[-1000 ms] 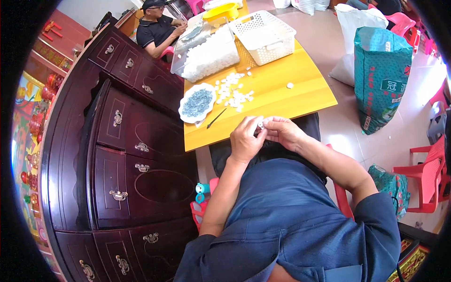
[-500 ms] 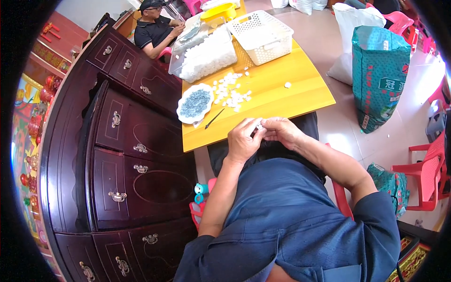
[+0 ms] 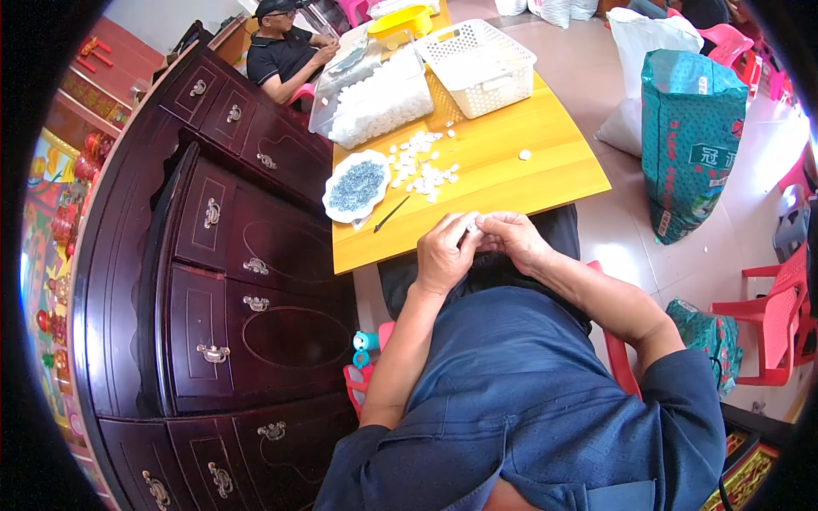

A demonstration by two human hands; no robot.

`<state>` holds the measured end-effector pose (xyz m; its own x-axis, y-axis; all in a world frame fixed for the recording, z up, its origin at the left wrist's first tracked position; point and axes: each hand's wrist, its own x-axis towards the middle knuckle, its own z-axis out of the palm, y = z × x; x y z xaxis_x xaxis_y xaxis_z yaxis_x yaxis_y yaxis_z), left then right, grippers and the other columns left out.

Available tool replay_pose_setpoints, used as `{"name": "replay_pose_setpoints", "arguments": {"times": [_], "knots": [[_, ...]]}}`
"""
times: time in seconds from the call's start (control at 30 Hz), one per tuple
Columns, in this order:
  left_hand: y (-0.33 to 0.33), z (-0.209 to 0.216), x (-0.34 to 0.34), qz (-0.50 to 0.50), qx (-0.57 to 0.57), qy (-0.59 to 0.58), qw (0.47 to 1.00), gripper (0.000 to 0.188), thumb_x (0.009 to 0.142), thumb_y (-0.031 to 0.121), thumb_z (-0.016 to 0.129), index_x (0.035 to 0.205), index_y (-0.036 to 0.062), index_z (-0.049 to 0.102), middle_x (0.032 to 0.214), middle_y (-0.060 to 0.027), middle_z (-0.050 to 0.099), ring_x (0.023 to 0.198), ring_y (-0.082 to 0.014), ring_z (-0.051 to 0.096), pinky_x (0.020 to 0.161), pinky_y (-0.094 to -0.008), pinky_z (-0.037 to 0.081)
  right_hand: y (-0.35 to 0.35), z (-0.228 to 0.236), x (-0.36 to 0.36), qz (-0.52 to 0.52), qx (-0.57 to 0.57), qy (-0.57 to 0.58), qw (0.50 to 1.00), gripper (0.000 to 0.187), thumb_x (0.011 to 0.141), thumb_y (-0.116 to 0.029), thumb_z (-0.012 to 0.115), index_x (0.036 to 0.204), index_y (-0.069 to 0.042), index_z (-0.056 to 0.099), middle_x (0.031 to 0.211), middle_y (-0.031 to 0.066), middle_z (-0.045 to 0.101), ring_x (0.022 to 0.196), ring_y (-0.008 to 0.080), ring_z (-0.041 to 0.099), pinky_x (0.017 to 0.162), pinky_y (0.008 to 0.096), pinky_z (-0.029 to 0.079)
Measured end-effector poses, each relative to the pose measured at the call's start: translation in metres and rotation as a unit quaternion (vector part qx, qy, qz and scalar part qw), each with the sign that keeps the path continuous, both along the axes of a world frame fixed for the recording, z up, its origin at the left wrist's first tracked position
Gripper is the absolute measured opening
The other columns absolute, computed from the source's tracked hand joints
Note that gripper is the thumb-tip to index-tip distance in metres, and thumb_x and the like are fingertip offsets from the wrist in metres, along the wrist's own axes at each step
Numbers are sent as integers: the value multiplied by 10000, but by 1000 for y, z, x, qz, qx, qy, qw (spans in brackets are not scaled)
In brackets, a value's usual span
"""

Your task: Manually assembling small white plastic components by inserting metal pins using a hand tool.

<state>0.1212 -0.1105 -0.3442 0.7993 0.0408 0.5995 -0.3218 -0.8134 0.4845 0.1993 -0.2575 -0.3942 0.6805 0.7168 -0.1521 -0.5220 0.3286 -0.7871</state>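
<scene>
Yellow wooden table (image 3: 545, 183) beside a dark wood cabinet (image 3: 298, 336) in a tiled room, where a large teal sack (image 3: 692, 153) stands near a pale sack (image 3: 649, 38) on the right and a co-worker (image 3: 281, 55) in a dark cap sits near the table's far end. At the near edge, the person's left hand (image 3: 443, 254) and right hand (image 3: 515, 241) meet, fingertips pinched together on a small white piece (image 3: 473, 227) that sits between them, partly hidden. Counted on the tabletop: one scalloped white plate (image 3: 348, 215) of blue-gray bits (image 3: 358, 186), one thin dark tool (image 3: 391, 215), one clear bin (image 3: 324, 111) heaped with white pieces, one perforated white basket (image 3: 498, 95) and one lone white disc (image 3: 525, 155); the scattered white pieces (image 3: 430, 180) are too crowded to number exactly. One yellow container (image 3: 394, 25) shows farther back.
</scene>
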Motion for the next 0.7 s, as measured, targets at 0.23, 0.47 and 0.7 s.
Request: {"name": "replay_pose_setpoints", "arguments": {"times": [0.23,0.47,0.7], "knots": [[3,-4,-1,-10,-14,4,1000,201,896,98,721,1085,29,733,961,-149,725,852,-346,716,727,-384,573,-3,6,-2,-1,-19,-95,995,224,1036,-244,626,957,-59,724,856,-7,706,758,63,630,721,221,517],[5,-3,14,-27,-8,32,999,289,884,159,749,1136,21,718,1026,-163,728,905,-345,711,777,-390,570,-13,5,31,26,-123,-243,962,317,1032,-273,615,937,8,726,810,6,700,720,80,632,660,255,519],[54,4,92,3,192,80,978,640,950,445,655,1393,-8,566,1447,-268,528,1355,-446,476,1142,-522,357,-63,31,139,-151,-419,-541,714,285,914,-328,641,934,-71,762,850,183,729,817,377,706,763,481,558]]}}
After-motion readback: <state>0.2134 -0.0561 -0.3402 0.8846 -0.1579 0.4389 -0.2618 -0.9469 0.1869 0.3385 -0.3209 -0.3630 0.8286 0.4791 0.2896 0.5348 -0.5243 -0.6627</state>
